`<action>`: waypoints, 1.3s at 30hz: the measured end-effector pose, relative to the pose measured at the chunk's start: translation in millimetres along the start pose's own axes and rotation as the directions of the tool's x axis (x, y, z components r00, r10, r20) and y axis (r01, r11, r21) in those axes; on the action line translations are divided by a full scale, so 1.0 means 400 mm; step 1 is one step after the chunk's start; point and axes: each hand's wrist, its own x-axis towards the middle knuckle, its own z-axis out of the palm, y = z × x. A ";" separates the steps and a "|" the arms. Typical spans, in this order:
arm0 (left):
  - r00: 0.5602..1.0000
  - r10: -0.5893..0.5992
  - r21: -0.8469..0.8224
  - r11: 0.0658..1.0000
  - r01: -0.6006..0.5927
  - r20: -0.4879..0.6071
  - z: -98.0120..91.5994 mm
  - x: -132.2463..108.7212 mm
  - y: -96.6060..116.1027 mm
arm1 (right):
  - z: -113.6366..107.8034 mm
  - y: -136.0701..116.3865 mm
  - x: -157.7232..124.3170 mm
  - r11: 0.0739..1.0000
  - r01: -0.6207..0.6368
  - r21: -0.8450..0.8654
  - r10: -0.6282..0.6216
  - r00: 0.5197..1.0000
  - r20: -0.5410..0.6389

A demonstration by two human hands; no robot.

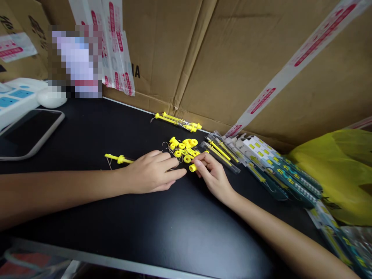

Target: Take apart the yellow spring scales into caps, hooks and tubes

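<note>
In the head view, my left hand [158,172] is closed around a slim syringe-like tool, palm down, with its index finger stretched towards the right hand. The tool's yellow end [120,159] sticks out on the left with a thin metal wire hanging from it; the rest is hidden by the hand. My right hand [213,174] pinches a small yellow cap [192,167] between thumb and fingers, its hollow end facing left. Just beyond both hands lies a heap of yellow rings and caps [186,146] mixed with wire hooks and small springs.
Several syringe-like yellow tools [177,121] lie by the cardboard wall [247,46]. Clear tubes with yellow rods [221,151] and printed packages [281,170] are to the right, beside a yellow bag [337,174]. A phone [30,133] and power strip [20,97] occupy the left.
</note>
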 end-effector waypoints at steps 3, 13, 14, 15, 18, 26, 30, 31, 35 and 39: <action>0.999 0.048 0.007 0.999 -0.048 -0.012 -0.002 0.001 0.001 | 0.004 -0.005 -0.002 1.000 0.011 0.025 -0.011 1.000 0.009; 0.999 0.034 0.030 0.999 -0.034 0.003 -0.005 0.003 0.004 | 0.006 -0.014 -0.005 1.000 0.010 0.014 -0.010 1.000 0.029; 0.999 0.034 0.035 0.999 -0.035 0.008 -0.005 0.003 0.004 | 0.007 -0.014 -0.005 1.000 0.010 0.016 -0.010 0.999 0.031; 0.999 0.036 0.040 0.999 -0.036 0.015 -0.005 0.004 0.004 | 0.007 -0.015 -0.005 1.000 0.010 0.020 -0.011 0.999 0.034; 0.999 0.040 0.047 0.998 -0.042 0.029 -0.006 0.005 0.005 | 0.009 -0.017 -0.006 1.000 0.010 0.025 -0.012 0.999 0.042; 0.999 0.043 0.013 0.999 -0.043 0.009 -0.001 0.008 0.004 | 0.010 -0.022 -0.005 1.000 0.002 0.008 -0.003 0.999 0.052; 1.000 0.028 -0.010 1.000 -0.028 0.012 0.006 0.007 0.002 | 0.009 -0.022 -0.005 0.999 0.031 -0.022 -0.030 0.999 0.024; 1.000 0.014 -0.024 1.000 -0.013 0.015 0.007 0.007 0.001 | 0.009 -0.021 -0.007 0.998 0.049 -0.039 -0.049 0.999 0.006; 0.998 -0.053 -0.087 0.995 0.055 0.027 0.007 0.008 0.000 | 0.007 -0.019 -0.013 0.944 0.266 -0.196 -0.267 0.963 0.018; 0.995 -0.092 -0.104 0.990 0.096 0.042 0.005 0.008 0.002 | 0.005 -0.017 -0.014 0.810 0.500 -0.306 -0.484 0.865 0.133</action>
